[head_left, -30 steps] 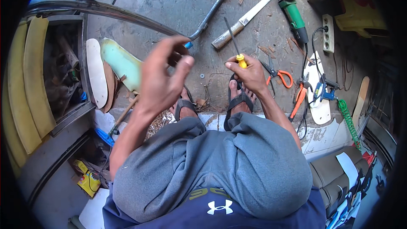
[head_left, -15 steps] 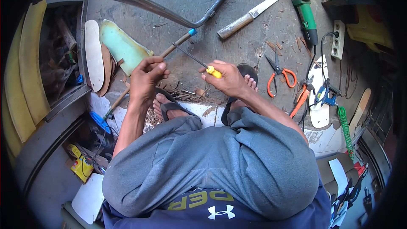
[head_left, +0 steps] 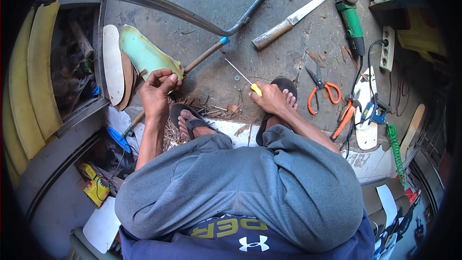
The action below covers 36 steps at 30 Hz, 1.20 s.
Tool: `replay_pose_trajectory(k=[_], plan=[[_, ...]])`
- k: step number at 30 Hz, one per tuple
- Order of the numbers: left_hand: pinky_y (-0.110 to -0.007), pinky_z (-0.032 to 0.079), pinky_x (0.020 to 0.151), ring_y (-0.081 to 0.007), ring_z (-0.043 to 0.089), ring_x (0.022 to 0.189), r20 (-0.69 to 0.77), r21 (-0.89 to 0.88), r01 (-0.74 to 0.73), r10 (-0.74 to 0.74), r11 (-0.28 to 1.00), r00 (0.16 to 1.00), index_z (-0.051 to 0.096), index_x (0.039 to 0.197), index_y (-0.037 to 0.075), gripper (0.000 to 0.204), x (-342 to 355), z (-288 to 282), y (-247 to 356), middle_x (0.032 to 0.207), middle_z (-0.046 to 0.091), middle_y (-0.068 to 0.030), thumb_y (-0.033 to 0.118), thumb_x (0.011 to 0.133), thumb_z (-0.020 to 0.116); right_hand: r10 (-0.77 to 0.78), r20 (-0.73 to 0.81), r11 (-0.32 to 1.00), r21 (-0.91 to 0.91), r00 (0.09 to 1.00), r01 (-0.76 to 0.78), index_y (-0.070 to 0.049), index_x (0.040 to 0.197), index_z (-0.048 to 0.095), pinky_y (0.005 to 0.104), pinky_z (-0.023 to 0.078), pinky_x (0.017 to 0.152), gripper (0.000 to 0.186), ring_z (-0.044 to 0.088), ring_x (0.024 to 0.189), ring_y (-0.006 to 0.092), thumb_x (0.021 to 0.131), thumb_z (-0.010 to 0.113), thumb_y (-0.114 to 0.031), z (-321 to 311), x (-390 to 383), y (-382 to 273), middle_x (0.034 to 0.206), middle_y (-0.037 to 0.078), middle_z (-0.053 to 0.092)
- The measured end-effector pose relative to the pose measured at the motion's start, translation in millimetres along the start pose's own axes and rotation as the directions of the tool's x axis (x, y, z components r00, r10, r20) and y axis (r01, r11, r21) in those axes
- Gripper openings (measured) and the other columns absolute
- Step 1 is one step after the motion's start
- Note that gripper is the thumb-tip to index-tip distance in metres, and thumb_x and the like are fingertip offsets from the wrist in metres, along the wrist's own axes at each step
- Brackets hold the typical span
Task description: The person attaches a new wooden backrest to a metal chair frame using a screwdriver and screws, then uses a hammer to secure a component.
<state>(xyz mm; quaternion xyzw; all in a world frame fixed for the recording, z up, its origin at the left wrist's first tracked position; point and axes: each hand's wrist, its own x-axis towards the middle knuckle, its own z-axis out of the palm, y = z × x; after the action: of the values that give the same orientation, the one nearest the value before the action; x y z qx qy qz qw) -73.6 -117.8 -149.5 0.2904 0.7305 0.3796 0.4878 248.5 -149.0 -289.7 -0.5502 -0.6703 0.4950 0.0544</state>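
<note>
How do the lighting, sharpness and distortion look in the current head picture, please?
Head view: fisheye bends edges near the black rim; the open compartment is deeply shadowed; the metal tube shows glints; the right hand and orange-handled snips look fairly crisp.

Fuller on the right

A screwdriver [head_left: 256,88] in the right hand [head_left: 270,100] sits between a stick [head_left: 204,56], left, and scissors [head_left: 315,78], right. Nearer than the scissors lie pliers [head_left: 345,116]. Beyond, on the floor [head_left: 216,5], a knife [head_left: 288,22] points toward an angle grinder [head_left: 351,20], with a power strip [head_left: 386,50] to its right. The left hand [head_left: 158,97] is at the near corner of a panel [head_left: 144,48]; a tubular frame [head_left: 159,6] lies beyond.
</note>
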Motion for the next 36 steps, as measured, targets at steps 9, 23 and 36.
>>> replay_pose_trajectory(k=[9,23,36], plan=[[-0.025,0.056,0.076,-0.0159,0.071,0.085,0.07,-0.097,0.065,-0.058,0.993,0.996,0.062,0.118,-0.004,0.03,18.5,20.8,-1.0,0.1,0.068,-0.0085,0.007,0.093,0.075,0.06,-0.181,0.996,0.082,0.982,-0.046,-0.004,0.1,0.065,0.0533,0.052,0.073,0.03,0.068,0.083,0.0455,0.093,0.068,-0.032,-26.5,-18.9,-7.7,0.086,0.023,0.069],[-0.028,0.057,0.077,-0.0179,0.071,0.086,0.251,-0.028,0.104,-0.094,0.994,0.964,0.062,0.115,-0.004,0.024,15.9,32.9,-0.8,0.1,0.069,-0.0094,0.007,0.096,0.07,0.34,-0.786,0.867,0.048,0.516,-0.497,-0.005,0.127,0.058,0.0499,0.052,0.087,0.043,0.063,0.106,0.0421,0.089,0.075,-0.019,-88.8,-80.3,117.2,0.116,0.02,0.06],[-0.03,0.058,0.084,-0.0218,0.071,0.093,0.327,-0.01,0.172,-0.16,0.985,0.931,0.059,0.121,-0.006,0.026,2.8,51.3,7.7,0.107,0.067,-0.0135,0.005,0.098,0.064,0.222,-0.889,0.944,0.093,0.4,-0.317,-0.002,0.107,0.069,0.0482,0.052,0.086,0.028,0.065,0.097,0.0427,0.09,0.071,-0.023,-140.5,-3.0,131.3,0.102,0.022,0.067]])
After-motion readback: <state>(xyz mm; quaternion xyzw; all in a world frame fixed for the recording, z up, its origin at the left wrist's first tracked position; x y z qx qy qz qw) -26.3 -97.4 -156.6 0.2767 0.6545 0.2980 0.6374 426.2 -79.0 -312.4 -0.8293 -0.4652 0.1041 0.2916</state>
